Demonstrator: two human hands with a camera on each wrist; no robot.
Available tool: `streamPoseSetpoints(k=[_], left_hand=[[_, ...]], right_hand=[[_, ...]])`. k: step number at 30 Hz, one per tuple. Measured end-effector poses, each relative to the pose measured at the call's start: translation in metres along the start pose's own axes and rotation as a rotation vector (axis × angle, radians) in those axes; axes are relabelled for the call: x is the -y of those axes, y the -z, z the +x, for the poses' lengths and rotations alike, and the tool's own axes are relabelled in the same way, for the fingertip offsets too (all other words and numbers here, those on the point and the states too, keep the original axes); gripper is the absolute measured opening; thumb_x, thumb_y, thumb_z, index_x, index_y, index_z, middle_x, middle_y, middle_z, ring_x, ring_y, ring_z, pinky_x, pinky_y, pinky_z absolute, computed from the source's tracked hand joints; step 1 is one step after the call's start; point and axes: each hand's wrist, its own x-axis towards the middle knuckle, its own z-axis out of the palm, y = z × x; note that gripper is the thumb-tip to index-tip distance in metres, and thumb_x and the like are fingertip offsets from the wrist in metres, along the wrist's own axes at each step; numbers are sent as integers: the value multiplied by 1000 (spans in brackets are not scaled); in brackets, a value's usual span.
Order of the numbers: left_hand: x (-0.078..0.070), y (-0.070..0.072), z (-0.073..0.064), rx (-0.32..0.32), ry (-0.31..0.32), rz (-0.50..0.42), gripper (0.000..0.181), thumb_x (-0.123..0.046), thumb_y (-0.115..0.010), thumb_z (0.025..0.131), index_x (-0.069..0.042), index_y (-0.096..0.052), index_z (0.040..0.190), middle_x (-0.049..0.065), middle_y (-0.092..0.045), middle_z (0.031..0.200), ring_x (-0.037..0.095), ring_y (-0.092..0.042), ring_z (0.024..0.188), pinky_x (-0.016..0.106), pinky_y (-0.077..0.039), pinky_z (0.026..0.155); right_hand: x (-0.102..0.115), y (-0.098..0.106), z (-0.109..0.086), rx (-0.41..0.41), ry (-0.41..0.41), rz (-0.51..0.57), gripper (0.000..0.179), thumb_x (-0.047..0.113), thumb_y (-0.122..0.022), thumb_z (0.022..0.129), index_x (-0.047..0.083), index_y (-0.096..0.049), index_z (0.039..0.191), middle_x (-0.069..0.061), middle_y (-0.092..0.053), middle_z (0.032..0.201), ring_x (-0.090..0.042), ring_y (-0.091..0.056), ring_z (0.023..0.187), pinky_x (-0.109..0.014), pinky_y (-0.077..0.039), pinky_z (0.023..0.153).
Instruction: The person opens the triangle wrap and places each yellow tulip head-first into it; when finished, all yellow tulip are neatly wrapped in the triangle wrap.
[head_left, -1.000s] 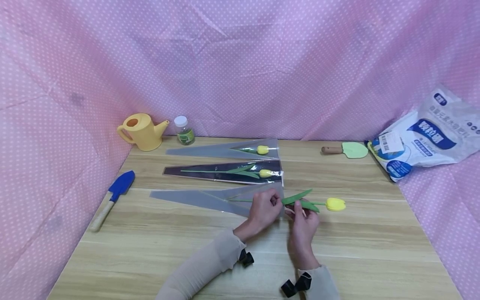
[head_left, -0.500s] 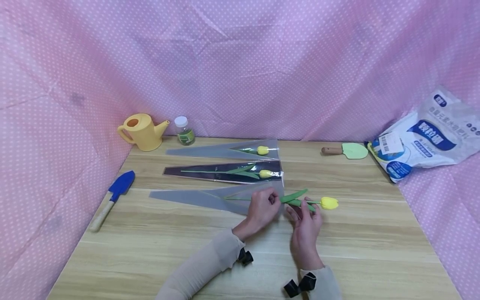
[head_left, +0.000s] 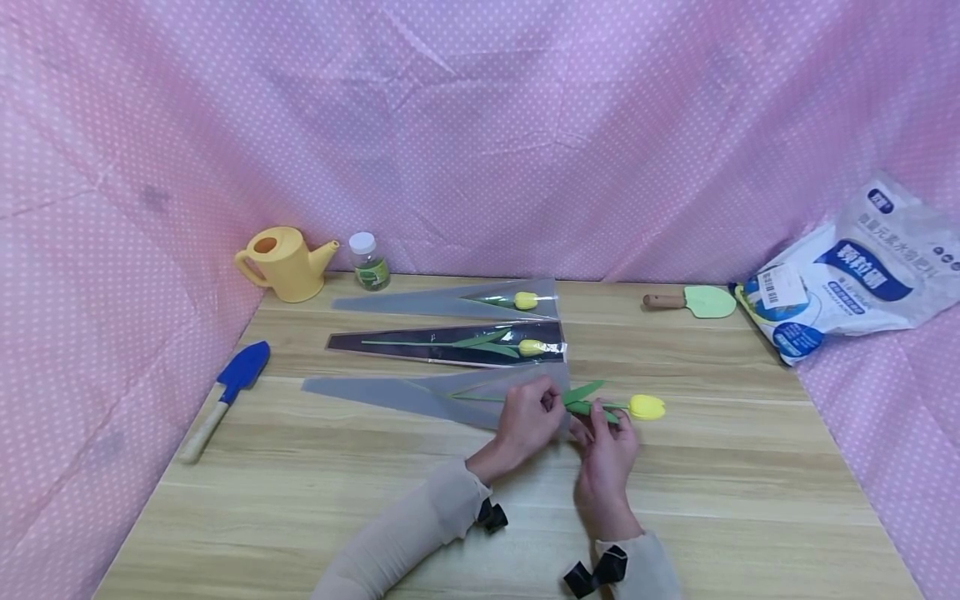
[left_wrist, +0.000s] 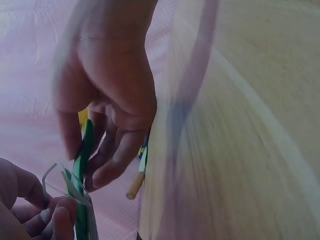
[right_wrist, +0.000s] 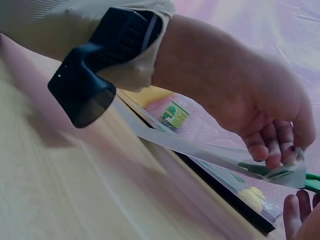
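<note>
My left hand [head_left: 528,417] pinches the open right end of a translucent flower sleeve [head_left: 390,397], the nearest of three. Between thumb and fingers, my right hand [head_left: 609,458] holds a yellow artificial tulip [head_left: 647,407] near its green leaves. The stem lies inside the sleeve, while the bloom and most of the leaves stick out to the right. In the left wrist view, the sleeve's raised edge stands beside the green leaf [left_wrist: 85,145]. The right wrist view shows the sleeve mouth [right_wrist: 292,172] lifted around the leaves.
Behind lie a dark sleeve [head_left: 405,342] and a clear sleeve [head_left: 420,301], each with a tulip inside. A yellow watering can [head_left: 288,264], lidded jar [head_left: 370,265] and blue trowel [head_left: 238,371] sit left. A green trowel [head_left: 707,301] and a fertilizer bag [head_left: 847,267] are at right.
The tulip has moved left, its stem and leaves sliding further into the sleeve. My right hand shifted its hold along the leaves; my left hand has stayed at the sleeve's mouth.
</note>
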Motion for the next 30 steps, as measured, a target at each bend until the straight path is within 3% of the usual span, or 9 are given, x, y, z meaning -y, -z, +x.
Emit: streamPoseSetpoints(k=[3, 9, 16, 21, 27, 30], left_hand=[[0, 0, -1, -1, -10, 0, 10, 7, -64, 80, -2, -69, 81, 8, -69, 69, 2, -54, 57, 10, -47, 54], [-1, -1, -1, 2, -21, -15, 10, 7, -64, 80, -2, -68, 80, 9, -69, 69, 2, -54, 57, 10, -46, 53], [-1, 1, -1, -3, -21, -16, 10, 7, -63, 81, -1, -69, 82, 10, -70, 70, 1, -53, 56, 8, -46, 53], [-1, 1, -1, -17, -39, -17, 11, 9, -63, 80, 0, -69, 81, 10, -69, 69, 2, -54, 57, 8, -46, 53], [-3, 1, -1, -3, -58, -24, 10, 9, -63, 80, 1, -69, 82, 11, -71, 70, 6, -58, 58, 8, -47, 55], [-4, 0, -1, 6, -78, -23, 10, 8, -64, 81, 0, -69, 81, 10, -72, 72, 8, -61, 59, 7, -47, 56]], right_hand=[[-2, -2, -1, -1, -7, -18, 23, 27, -66, 96, 10, -59, 109, 6, -74, 93, -6, -70, 83, -20, -54, 68], [-4, -5, 0, 11, -47, -76, 21, 26, -65, 96, 11, -62, 111, 7, -72, 96, -5, -69, 87, -20, -55, 72], [3, -2, 0, 47, -125, 63, 24, 28, -58, 101, 12, -52, 117, 1, -65, 114, -7, -68, 94, -20, -57, 78], [5, 0, 0, 45, -158, 186, 16, 21, -56, 102, 10, -50, 113, 1, -68, 103, -9, -70, 90, -24, -59, 79], [2, -1, 0, 29, -131, 160, 7, 17, -59, 100, 12, -58, 95, 4, -66, 98, -7, -69, 89, -22, -58, 73], [0, -3, 0, 28, -129, 142, 7, 16, -60, 99, 13, -59, 93, 5, -65, 96, -6, -67, 88, -20, -57, 73]])
